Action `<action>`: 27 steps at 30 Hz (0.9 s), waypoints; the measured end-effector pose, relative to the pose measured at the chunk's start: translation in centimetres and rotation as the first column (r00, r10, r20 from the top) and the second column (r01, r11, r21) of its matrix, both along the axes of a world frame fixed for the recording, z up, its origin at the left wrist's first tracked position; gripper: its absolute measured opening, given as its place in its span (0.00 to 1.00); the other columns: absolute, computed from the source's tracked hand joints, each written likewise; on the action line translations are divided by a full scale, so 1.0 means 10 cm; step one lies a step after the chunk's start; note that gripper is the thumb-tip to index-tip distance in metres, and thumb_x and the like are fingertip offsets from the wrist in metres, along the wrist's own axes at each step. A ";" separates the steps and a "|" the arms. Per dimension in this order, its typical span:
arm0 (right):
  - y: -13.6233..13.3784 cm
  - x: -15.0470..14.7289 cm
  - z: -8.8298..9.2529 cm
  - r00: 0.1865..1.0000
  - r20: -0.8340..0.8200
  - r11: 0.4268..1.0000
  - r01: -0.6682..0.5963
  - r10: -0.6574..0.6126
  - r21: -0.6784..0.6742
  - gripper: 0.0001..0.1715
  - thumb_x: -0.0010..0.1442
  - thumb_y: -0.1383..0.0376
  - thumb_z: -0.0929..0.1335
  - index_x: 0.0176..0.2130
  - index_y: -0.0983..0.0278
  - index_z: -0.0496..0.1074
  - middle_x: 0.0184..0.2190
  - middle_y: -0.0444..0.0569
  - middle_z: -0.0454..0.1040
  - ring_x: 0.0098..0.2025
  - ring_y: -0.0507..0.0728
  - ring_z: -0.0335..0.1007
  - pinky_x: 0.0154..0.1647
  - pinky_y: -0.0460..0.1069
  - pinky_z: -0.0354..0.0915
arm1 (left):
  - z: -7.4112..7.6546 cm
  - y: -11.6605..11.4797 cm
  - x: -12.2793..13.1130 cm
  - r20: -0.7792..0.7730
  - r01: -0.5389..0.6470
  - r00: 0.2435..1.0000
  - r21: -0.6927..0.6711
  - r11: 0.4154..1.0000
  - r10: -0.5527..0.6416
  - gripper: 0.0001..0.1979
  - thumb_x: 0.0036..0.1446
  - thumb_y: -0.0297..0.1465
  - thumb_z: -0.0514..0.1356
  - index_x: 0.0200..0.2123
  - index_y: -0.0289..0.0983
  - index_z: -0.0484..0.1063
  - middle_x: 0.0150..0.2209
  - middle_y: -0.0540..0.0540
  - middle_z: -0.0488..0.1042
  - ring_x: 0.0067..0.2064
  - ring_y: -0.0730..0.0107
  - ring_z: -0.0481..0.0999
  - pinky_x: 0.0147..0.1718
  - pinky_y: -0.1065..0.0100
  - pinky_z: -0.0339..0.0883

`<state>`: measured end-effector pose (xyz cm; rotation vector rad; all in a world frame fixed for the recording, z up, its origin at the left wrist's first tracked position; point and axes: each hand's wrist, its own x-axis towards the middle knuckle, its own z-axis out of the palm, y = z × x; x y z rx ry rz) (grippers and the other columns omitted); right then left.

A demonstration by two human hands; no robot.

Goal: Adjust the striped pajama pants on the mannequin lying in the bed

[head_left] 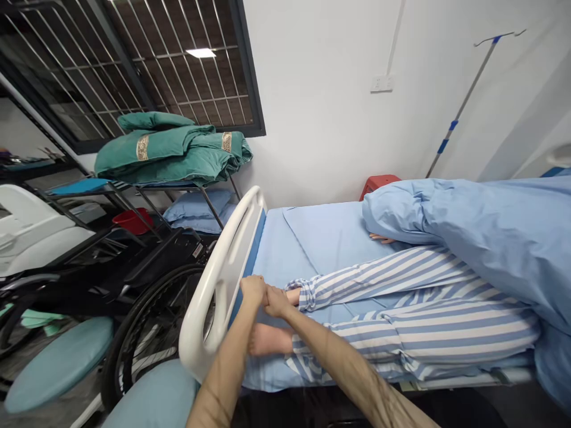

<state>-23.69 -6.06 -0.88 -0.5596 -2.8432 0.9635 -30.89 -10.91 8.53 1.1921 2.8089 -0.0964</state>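
A person in blue-and-white striped trousers (pixel 401 303) lies on a hospital bed (pixel 312 238), legs toward the white footboard (pixel 223 267). The upper body is under a light blue quilt (pixel 491 232). My left hand (pixel 252 290) and my right hand (pixel 275 300) are both closed around the far foot, which they mostly hide. The near bare foot (pixel 267 340) rests on the sheet just below my forearms.
A black wheelchair (pixel 147 297) stands left of the footboard. Behind it a rack holds folded green blankets (pixel 173 148) and blue pillows (pixel 196 211). A red stool (pixel 379 183) and an IV pole (pixel 464 101) stand by the wall. Teal cushioned seats (pixel 57 362) lie near me.
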 end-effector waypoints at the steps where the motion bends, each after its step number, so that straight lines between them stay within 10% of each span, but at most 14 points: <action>1: 0.02 -0.01 -0.03 1.000 -0.001 1.000 0.003 -0.003 -0.003 0.37 0.48 0.65 0.69 0.56 0.66 0.58 0.51 0.59 0.70 0.51 0.65 0.66 0.51 0.57 0.58 | -0.01 0.04 0.00 0.000 -0.015 1.000 -0.016 1.000 0.015 0.15 0.56 0.22 0.49 0.36 0.23 0.76 0.33 0.27 0.76 0.39 0.53 0.78 0.38 0.59 0.66; 12: -0.02 0.11 0.06 1.000 0.022 1.000 -0.013 0.013 0.013 0.38 0.50 0.64 0.69 0.58 0.66 0.56 0.53 0.59 0.67 0.54 0.64 0.63 0.54 0.55 0.56 | 0.01 -0.31 0.19 -0.126 0.025 0.992 -0.036 0.999 -0.029 0.21 0.62 0.27 0.43 0.47 0.27 0.72 0.39 0.29 0.76 0.43 0.55 0.79 0.38 0.63 0.70; 21: -0.02 0.03 -0.04 0.999 -0.005 1.000 0.031 -0.031 0.005 0.35 0.48 0.64 0.68 0.55 0.67 0.59 0.51 0.60 0.69 0.52 0.66 0.63 0.54 0.57 0.55 | 0.05 0.07 0.08 -0.014 -0.015 1.000 -0.056 0.998 0.014 0.13 0.59 0.25 0.52 0.34 0.25 0.76 0.28 0.32 0.75 0.37 0.56 0.76 0.35 0.63 0.64; 27: 0.00 0.03 0.04 0.999 0.037 1.000 0.015 -0.015 -0.001 0.37 0.48 0.65 0.69 0.56 0.64 0.58 0.52 0.57 0.68 0.52 0.64 0.63 0.53 0.56 0.56 | -0.04 -0.08 0.00 0.035 0.021 0.999 0.076 0.997 -0.023 0.14 0.60 0.26 0.51 0.42 0.28 0.74 0.38 0.31 0.77 0.41 0.58 0.76 0.39 0.65 0.63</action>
